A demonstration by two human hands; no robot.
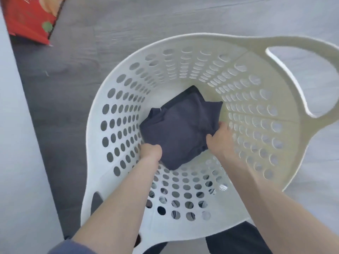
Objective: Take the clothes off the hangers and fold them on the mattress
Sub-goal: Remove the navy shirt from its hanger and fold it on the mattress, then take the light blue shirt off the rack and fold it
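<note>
Left hand grips folded garment at near edge, fingers tucked under; right hand pinches its right corner. Garment low in basket. Likely stowing a folded piece; next, release evenly, keeping folds.

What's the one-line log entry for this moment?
hands: left hand and right hand both grip dark folded garment | place: low inside white laundry basket

Navy garment in white hole-dotted basket; grey wood-grain floor; red box, upper left.
</note>
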